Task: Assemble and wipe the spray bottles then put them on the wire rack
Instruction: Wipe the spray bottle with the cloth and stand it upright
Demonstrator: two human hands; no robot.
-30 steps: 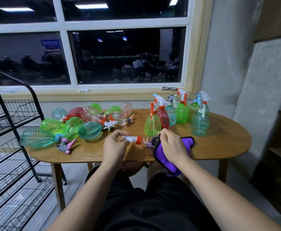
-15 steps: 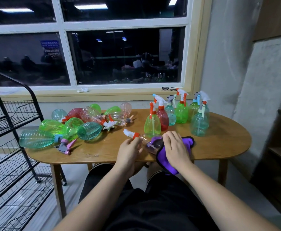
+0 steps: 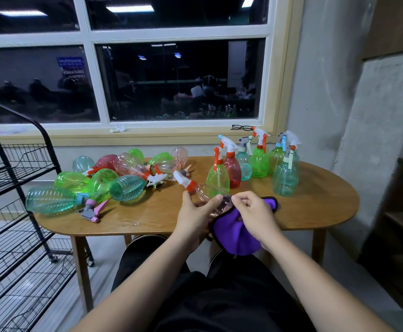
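My left hand (image 3: 195, 215) grips a clear pinkish spray bottle (image 3: 206, 194) lying tilted over the table's front edge, its white and orange spray head (image 3: 183, 180) pointing up and left. My right hand (image 3: 253, 212) holds a purple cloth (image 3: 236, 233) bunched against the bottle's lower body. Several assembled bottles (image 3: 260, 161) stand upright at the table's back right. A heap of green, red and clear bottles (image 3: 100, 180) lies on its side at the left, with loose spray heads (image 3: 92, 209) among them. The black wire rack (image 3: 11, 212) stands to the left of the table.
The oval wooden table (image 3: 320, 212) sits under a dark window. A pair of glasses (image 3: 242, 127) lies on the sill. A wooden shelf unit (image 3: 401, 212) stands at the right by a concrete wall. My legs in dark shorts are below the table edge.
My left hand has slid from the spray head down onto the bottle's body. The bottle has tilted so its head points up and left. My right hand shifted the cloth along the bottle.
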